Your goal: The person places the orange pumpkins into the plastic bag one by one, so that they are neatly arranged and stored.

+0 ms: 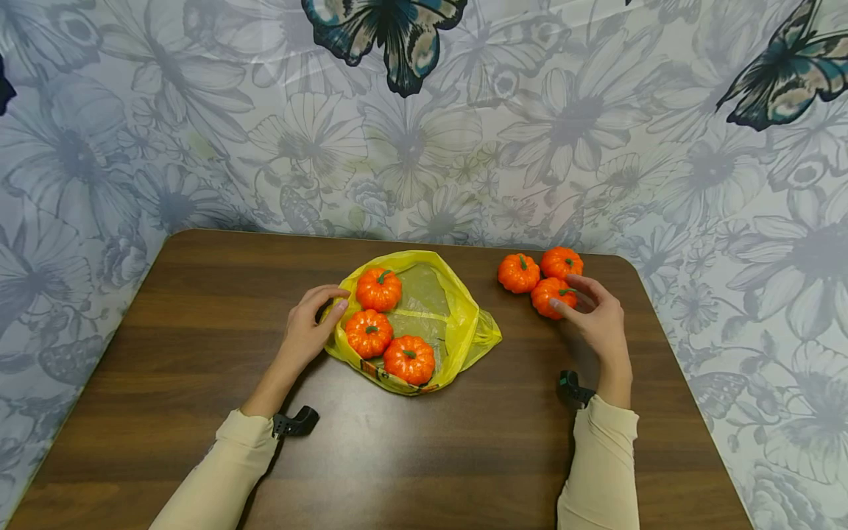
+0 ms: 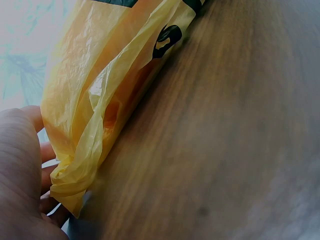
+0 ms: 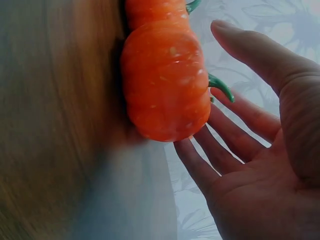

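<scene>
A yellow plastic bag [image 1: 464, 324] lies with its mouth spread open on the table, holding three small orange pumpkins [image 1: 369, 333]. At the bag's left rim is my left hand [image 1: 311, 316], thumb and index finger apart; the left wrist view has its fingertips partly hidden behind the yellow plastic [image 2: 75, 90]. Three more pumpkins are clustered at the back right. My right hand [image 1: 596, 313] reaches round the nearest pumpkin [image 3: 167, 85] of these. In the right wrist view the thumb stands apart from it, and the spread fingers lie beside and behind it.
Brown wood-grain table [image 1: 424, 456] under everything. Its back edge runs close behind the pumpkin cluster [image 1: 519, 273], near a wall covering [image 1: 424, 162] with flowers and butterflies. Each wrist wears a black band [image 1: 294, 422].
</scene>
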Demonstrator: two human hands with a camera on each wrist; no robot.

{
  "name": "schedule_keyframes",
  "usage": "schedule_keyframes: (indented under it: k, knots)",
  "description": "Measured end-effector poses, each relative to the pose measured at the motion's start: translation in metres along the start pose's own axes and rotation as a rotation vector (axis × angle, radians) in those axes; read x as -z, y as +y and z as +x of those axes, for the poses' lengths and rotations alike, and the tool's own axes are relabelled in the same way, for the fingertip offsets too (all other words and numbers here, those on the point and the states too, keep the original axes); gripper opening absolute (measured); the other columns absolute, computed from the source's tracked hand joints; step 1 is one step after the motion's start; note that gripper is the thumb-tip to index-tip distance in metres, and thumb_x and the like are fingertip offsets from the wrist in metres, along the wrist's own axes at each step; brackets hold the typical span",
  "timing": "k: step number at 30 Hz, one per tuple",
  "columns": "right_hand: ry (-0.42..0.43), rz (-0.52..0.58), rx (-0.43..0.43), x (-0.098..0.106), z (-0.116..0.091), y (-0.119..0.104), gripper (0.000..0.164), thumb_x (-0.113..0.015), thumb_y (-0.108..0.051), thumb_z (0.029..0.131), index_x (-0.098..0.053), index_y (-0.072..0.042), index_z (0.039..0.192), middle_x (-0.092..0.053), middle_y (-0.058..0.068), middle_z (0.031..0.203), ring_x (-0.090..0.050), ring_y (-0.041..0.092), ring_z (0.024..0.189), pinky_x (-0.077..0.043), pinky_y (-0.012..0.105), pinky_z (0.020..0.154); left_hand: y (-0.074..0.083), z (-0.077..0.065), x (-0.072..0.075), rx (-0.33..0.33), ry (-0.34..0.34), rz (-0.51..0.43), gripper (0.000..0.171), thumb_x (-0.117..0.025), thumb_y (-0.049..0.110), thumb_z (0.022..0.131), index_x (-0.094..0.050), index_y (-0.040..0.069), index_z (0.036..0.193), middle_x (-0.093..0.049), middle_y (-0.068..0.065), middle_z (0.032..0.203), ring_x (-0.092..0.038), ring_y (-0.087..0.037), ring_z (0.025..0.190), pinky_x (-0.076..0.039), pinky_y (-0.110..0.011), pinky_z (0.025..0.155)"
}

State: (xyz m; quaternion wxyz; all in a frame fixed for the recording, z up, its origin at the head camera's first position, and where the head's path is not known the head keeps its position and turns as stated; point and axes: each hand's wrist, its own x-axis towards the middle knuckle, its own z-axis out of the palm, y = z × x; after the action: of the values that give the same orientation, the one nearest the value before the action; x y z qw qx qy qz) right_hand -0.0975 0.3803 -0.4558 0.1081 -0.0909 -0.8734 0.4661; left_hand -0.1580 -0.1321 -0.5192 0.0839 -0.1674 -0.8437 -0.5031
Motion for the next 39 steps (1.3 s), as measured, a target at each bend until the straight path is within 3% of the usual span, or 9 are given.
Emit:
schedule_keyframes:
  k: [5, 15, 17, 21, 24, 26, 32, 39]
  knots:
    - [-0.045, -0.031, -0.008, 0.0, 0.002, 0.008, 0.064, -0.085, -0.021, 0.092, -0.059, -0.007, 0.148, -0.059, 0.017, 0.15, -0.056, 0.034, 0.141, -0.045, 0.05, 0.116, -0.001, 0.0, 0.0, 0.015, -0.006, -0.003, 0.025, -0.069, 0.023, 0.104, -0.074, 0.01, 0.124, -0.066, -0.017, 0.137, -0.058, -0.035, 0.134, -0.041, -0.059, 0.115]
    - [-0.177, -0.089, -0.017, 0.002, 0.0, 0.01, 0.074, -0.086, -0.026, 0.091, -0.051, -0.009, 0.154, -0.052, 0.016, 0.156, -0.051, 0.034, 0.143, -0.042, 0.055, 0.117, 0.0, -0.001, 0.0, 0.017, -0.007, -0.011, 0.025, -0.069, 0.024, 0.103, -0.074, 0.01, 0.124, -0.066, -0.017, 0.137, -0.057, -0.035, 0.134, -0.041, -0.058, 0.115]
    - [-0.192, -0.096, -0.017, 0.003, 0.0, 0.01, 0.076, -0.087, -0.027, 0.09, -0.051, -0.01, 0.154, -0.052, 0.016, 0.157, -0.051, 0.033, 0.143, -0.044, 0.05, 0.117, 0.0, -0.001, 0.0, 0.015, -0.004, -0.01, 0.025, -0.069, 0.024, 0.103, -0.074, 0.01, 0.124, -0.066, -0.017, 0.137, -0.057, -0.035, 0.134, -0.041, -0.058, 0.115]
    - [-0.219, -0.092, -0.012, 0.004, 0.0, 0.011, 0.079, -0.087, -0.027, 0.089, -0.048, -0.009, 0.155, -0.052, 0.018, 0.156, -0.05, 0.034, 0.143, -0.046, 0.018, 0.109, 0.001, -0.001, 0.0, 0.011, 0.0, -0.01, 0.025, -0.069, 0.024, 0.103, -0.074, 0.009, 0.123, -0.066, -0.016, 0.137, -0.058, -0.035, 0.133, -0.042, -0.058, 0.115]
    - [-0.231, -0.085, -0.006, 0.005, 0.0, 0.012, 0.08, -0.087, -0.025, 0.09, -0.046, -0.007, 0.156, -0.051, 0.02, 0.155, -0.049, 0.036, 0.144, -0.041, 0.004, 0.1, 0.002, -0.001, 0.0, 0.008, 0.0, -0.01, 0.025, -0.07, 0.023, 0.103, -0.074, 0.01, 0.123, -0.066, -0.016, 0.136, -0.058, -0.035, 0.133, -0.042, -0.057, 0.115]
    - [-0.226, -0.095, -0.001, 0.005, 0.0, 0.012, 0.08, -0.087, -0.025, 0.089, -0.047, -0.007, 0.156, -0.052, 0.02, 0.155, -0.05, 0.036, 0.143, -0.043, 0.008, 0.103, 0.001, -0.001, 0.0, 0.007, 0.0, -0.008, 0.025, -0.07, 0.023, 0.103, -0.074, 0.01, 0.123, -0.066, -0.016, 0.136, -0.058, -0.035, 0.133, -0.042, -0.057, 0.115]
    - [-0.148, -0.112, 0.004, 0.008, -0.003, 0.006, 0.081, -0.091, -0.024, 0.086, -0.051, -0.012, 0.155, -0.053, 0.018, 0.154, -0.056, 0.034, 0.138, -0.051, 0.033, 0.111, 0.0, -0.002, -0.001, 0.001, 0.001, -0.008, 0.025, -0.07, 0.023, 0.103, -0.074, 0.009, 0.124, -0.066, -0.017, 0.137, -0.058, -0.035, 0.133, -0.042, -0.058, 0.114]
    - [-0.107, -0.088, 0.015, 0.013, -0.004, -0.007, 0.08, -0.091, -0.022, 0.085, -0.052, -0.011, 0.154, -0.052, 0.017, 0.155, -0.057, 0.034, 0.134, -0.048, 0.009, 0.098, 0.0, -0.002, -0.001, -0.002, 0.004, -0.015, 0.024, -0.07, 0.022, 0.103, -0.074, 0.009, 0.123, -0.066, -0.017, 0.137, -0.058, -0.035, 0.133, -0.042, -0.058, 0.115]
